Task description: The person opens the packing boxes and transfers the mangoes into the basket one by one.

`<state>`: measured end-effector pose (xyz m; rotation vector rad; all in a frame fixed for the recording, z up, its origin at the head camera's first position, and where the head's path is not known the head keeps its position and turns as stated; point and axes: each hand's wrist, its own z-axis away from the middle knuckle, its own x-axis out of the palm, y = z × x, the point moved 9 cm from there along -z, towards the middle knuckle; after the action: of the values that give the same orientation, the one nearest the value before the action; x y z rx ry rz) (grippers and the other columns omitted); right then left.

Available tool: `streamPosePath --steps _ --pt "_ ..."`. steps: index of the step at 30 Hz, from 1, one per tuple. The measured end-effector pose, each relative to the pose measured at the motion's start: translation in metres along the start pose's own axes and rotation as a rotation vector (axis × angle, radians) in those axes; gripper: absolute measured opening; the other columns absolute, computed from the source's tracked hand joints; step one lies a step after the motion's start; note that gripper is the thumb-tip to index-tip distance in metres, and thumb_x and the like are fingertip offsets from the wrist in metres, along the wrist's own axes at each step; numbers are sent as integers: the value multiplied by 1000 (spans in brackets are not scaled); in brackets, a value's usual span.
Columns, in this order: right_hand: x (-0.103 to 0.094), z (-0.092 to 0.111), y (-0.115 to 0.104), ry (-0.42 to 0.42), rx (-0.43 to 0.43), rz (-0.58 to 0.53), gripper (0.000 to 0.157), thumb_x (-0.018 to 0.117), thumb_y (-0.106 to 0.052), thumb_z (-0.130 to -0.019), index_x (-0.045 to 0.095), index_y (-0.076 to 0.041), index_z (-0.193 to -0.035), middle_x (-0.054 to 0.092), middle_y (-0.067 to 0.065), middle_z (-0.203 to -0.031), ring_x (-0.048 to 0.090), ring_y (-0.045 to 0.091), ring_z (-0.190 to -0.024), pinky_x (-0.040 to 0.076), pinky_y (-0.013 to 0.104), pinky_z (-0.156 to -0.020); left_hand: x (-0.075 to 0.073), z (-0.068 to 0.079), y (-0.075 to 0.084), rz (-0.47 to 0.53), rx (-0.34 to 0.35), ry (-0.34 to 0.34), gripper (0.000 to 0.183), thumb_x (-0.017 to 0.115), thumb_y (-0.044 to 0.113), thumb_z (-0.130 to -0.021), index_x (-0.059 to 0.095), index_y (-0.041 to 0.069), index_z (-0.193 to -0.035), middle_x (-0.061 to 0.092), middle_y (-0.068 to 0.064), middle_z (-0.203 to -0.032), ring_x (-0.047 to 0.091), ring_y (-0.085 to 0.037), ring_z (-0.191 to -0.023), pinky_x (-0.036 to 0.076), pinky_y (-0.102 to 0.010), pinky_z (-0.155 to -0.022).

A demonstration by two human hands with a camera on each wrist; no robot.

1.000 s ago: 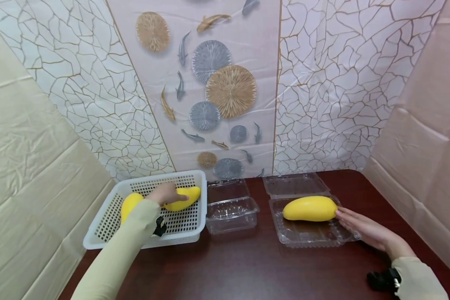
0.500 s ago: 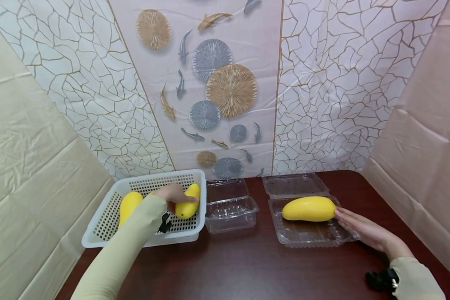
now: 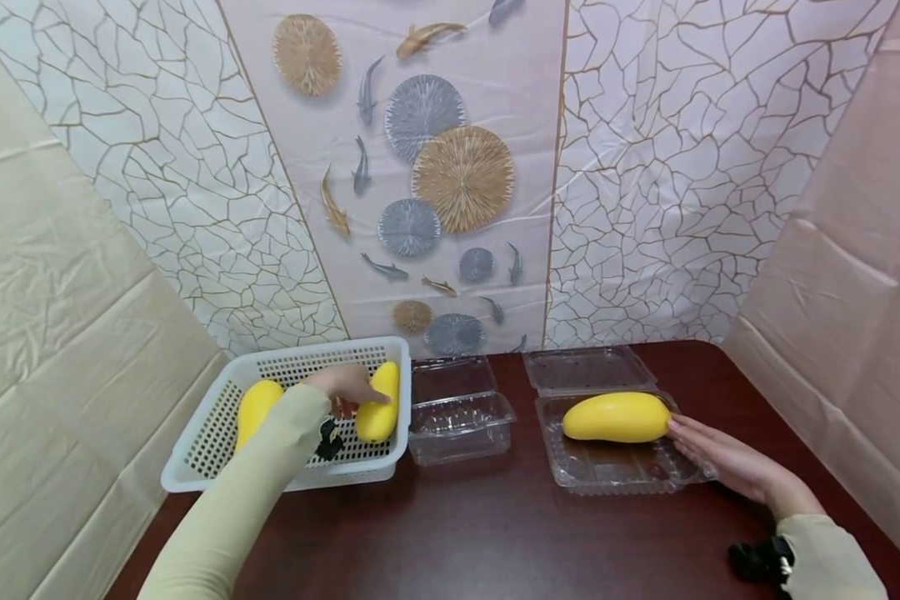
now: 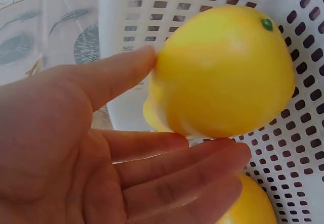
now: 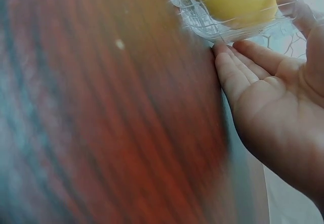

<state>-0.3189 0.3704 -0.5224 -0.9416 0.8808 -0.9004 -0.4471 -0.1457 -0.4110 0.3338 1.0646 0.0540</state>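
In the white basket [image 3: 195,467], a yellow mango [image 3: 378,417] stands lengthwise against the right wall. My left hand [image 3: 341,383] is at its left side; in the left wrist view the thumb [image 4: 121,72] touches one side of this mango and the nearly straight fingers [image 4: 177,178] lie along another. A second mango [image 3: 257,412] sits at the basket's left, partly behind my sleeve. On the right, a larger-looking mango [image 3: 617,417] lies in a clear plastic clamshell box [image 3: 603,479]. My right hand [image 3: 727,458], fingers straight, rests at the box's right edge, fingertips by the mango's end.
Another clear clamshell box [image 3: 461,442], lid [image 3: 453,377] folded back, stands between the basket and the right-hand box. The right-hand box's lid [image 3: 588,371] lies open toward the patterned cloth wall. Everything rests on a dark red wooden table [image 3: 495,542].
My left hand has turned the right-hand basket mango from lying slanted across the basket to lying lengthwise along its right wall. My right hand and its mango have stayed in place.
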Motion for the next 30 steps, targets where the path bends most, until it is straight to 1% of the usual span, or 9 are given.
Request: streamPosePath --steps 1,4,8,12,16,21,25,28,30 --pt "0 0 0 -4 -5 -11 82 30 -44 -110 -14 11 -153 -10 36 -160 -3 54 -145 5 62 -116 -1 0 0 -12 -2 -3 39 71 44 -93 66 5 -88 65 -14 -87 69 -27 -74 57 -36 -63" --pt "0 1 0 -4 -12 -23 81 30 -42 -111 -14 12 -153 -9 36 -160 -3 54 -145 5 62 -116 -1 -1 1 -29 -22 -5 38 76 43 -89 66 6 -88 65 -14 -91 69 -28 -74 55 -33 -57" --pt "0 2 0 2 -16 -17 81 30 -42 -111 -13 12 -153 -8 36 -160 -2 55 -145 6 62 -116 -2 0 8 -69 -6 42 39 79 42 -86 65 6 -92 65 -12 -90 63 -23 -69 48 -27 -52" --pt "0 1 0 -3 -13 -12 82 30 -43 -111 -14 11 -153 -9 36 -160 -3 54 -145 6 62 -116 -4 2 18 -162 16 123 41 79 45 -84 63 7 -92 62 -6 -83 56 -19 -69 47 -29 -61" --pt "0 1 0 -1 3 -13 83 31 -45 -110 -14 9 -154 -10 34 -161 -3 52 -146 6 60 -117 -4 1 22 -206 0 147 41 79 46 -83 65 8 -91 63 -4 -83 60 -20 -77 50 -32 -69" --pt "-1 0 1 5 7 -18 83 31 -45 -110 -14 9 -154 -10 34 -160 -4 53 -146 5 63 -116 -4 -1 21 -172 -16 130 42 79 44 -84 66 6 -97 65 -5 -89 63 -22 -82 53 -34 -74" --pt "-1 0 2 5 8 -26 82 31 -44 -110 -14 9 -154 -11 34 -160 -4 54 -145 4 65 -116 -4 -1 17 -125 -7 121 43 79 44 -84 65 6 -98 64 -7 -90 63 -24 -84 51 -33 -69" --pt "-1 0 2 3 4 -34 82 30 -43 -110 -14 9 -154 -11 35 -160 -4 55 -145 4 65 -116 -5 0 14 -87 2 118 42 76 45 -87 65 6 -96 64 -10 -89 58 -22 -72 47 -30 -58" --pt "0 0 2 5 3 -38 82 30 -43 -110 -14 10 -153 -10 35 -160 -4 55 -145 5 64 -116 -7 2 13 -66 3 119 45 74 44 -89 65 3 -104 64 -12 -93 52 -18 -61 43 -28 -52"
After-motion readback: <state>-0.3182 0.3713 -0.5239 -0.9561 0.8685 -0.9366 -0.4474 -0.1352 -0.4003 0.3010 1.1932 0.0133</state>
